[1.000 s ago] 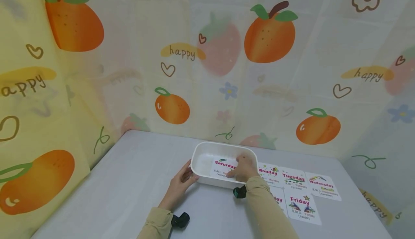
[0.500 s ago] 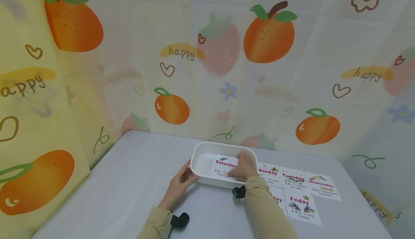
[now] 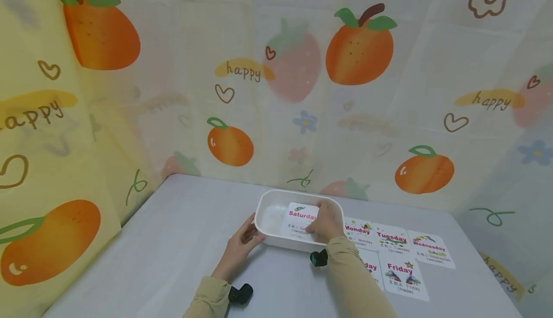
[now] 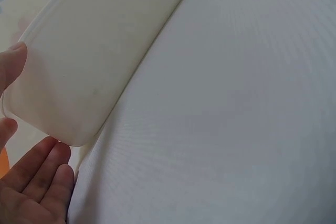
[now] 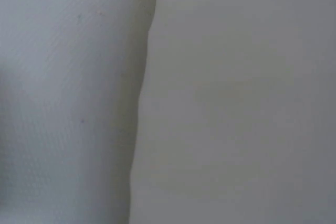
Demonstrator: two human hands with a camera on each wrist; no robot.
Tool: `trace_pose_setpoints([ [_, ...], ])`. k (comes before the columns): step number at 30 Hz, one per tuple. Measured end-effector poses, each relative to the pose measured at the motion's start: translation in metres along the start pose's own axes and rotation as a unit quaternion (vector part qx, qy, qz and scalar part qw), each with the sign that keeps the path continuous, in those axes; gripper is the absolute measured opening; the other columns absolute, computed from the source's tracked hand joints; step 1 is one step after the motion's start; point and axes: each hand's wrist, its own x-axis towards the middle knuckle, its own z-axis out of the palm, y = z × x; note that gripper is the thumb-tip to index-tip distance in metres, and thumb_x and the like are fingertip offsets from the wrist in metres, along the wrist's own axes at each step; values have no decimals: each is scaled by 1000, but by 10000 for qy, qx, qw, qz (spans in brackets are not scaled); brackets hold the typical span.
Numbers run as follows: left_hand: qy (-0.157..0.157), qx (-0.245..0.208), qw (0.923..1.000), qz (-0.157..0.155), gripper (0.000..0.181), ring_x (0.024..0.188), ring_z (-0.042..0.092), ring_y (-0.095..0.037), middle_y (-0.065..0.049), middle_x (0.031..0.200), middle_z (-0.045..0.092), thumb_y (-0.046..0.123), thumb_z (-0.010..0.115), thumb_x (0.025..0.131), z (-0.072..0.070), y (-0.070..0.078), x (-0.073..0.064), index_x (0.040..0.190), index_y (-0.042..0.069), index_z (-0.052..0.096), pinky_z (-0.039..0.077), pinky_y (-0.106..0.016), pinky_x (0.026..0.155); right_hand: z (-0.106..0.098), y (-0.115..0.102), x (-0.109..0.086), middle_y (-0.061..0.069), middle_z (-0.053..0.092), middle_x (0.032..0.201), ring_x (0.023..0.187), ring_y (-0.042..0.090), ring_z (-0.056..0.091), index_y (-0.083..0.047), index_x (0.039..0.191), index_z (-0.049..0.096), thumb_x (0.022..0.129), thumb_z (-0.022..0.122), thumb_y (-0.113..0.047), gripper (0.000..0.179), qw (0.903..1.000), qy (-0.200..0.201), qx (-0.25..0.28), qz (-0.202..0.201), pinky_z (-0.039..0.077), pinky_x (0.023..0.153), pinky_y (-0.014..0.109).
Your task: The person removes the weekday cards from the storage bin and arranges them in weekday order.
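saturday card, inside the white plastic tray on the tabletop. head view: the right hand reaches in over the near wall and appears to pinch the card by its right side, thumb across the printed face, the other fingers bunched near the edge and largely out of sight. the card has just shifted slightly up in the frame, away from the near wall, and now stands a little more upright than half a second ago; this suggests that it is coming free of the tray floor, though it is not yet clear of the rim. below its lower edge a faint line of print shows (another card or a reflection; it is too small to tell). the left hand holds the tray's left end, thumb on the near side and fingers curled behind, probably to steady it. outside the tray, to its right, lie the monday card, tuesday card and wednesday card, with the friday card and a partly covered card ending in "day" nearer the person. left wrist view: the thumb touches the tray near its rim, fingertips at the lower corner. right wrist view: blurred pale surfaces only; the grip cannot be judged from it.
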Motion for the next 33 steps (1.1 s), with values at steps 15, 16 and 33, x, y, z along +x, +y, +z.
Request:
trace_pose_setpoints([
  [15,13,8,9999,-172,74,115,51,-25,-11,125,53,37,72,80,1,0,0,144,25,36,44,-31,96,2,-1,5,26,41,129,115,40,45,2,131,36,68,68,15,72,9974,428,520,-265,36,101,49],
  [16,10,12,9998,-185,74,115,51,-25,-11,125,53,37,72,80,1,0,0,144,25,36,44,-31,96,2,-1,6,27,42,130,115,40,45,2,130,36,68,67,16,71,9970,455,531,-327,37,101,49],
  [33,-64,125,9996,-246,71,118,48,-32,-19,127,50,25,69,84,-1,36,-12,144,11,34,42,-38,99,-15,-10,0,19,52,106,88,30,55,0,128,41,74,66,9,60,9917,877,603,-715,53,72,38],
])
